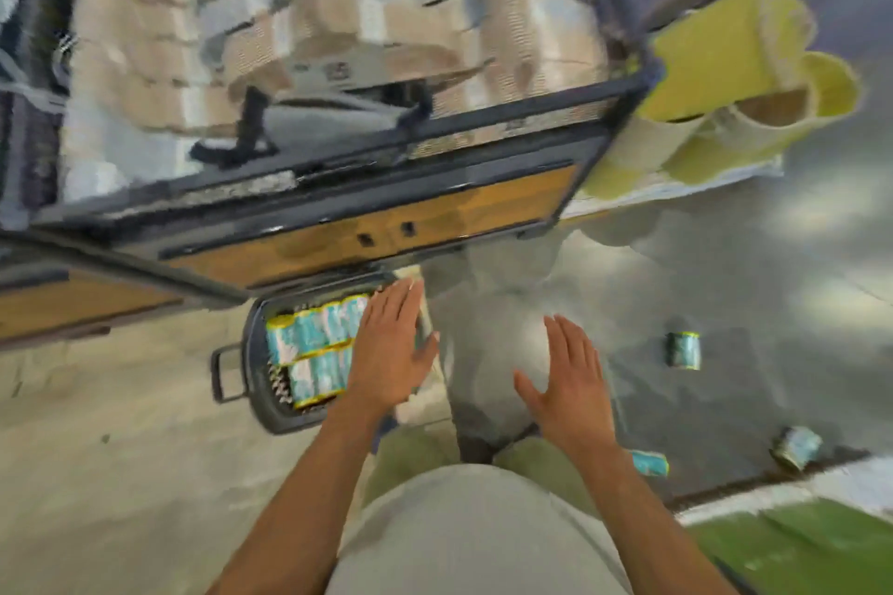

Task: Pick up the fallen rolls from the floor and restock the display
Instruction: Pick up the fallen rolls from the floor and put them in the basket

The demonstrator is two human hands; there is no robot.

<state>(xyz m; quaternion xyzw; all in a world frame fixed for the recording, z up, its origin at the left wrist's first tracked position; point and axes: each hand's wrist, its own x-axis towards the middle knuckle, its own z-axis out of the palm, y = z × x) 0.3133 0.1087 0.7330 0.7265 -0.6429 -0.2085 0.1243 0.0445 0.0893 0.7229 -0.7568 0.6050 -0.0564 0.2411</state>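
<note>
The picture is blurred by motion. A dark basket (251, 372) on the floor holds several teal-and-white rolls (309, 348) packed in two rows. My left hand (391, 343) hovers over the basket's right side, fingers straight and holding nothing. My right hand (570, 382) is spread flat above the floor, also holding nothing. Three fallen rolls lie on the grey floor to the right: one (683, 349) standing alone, one (797, 447) near the white line, and one (650, 463) beside my right forearm.
A dark-framed display rack with wooden panels (435, 217) stands just beyond the basket, stacked with wrapped goods. Large yellow-green rolls (715, 82) lean at its right end. A white line and green floor area (797, 541) lie at the lower right.
</note>
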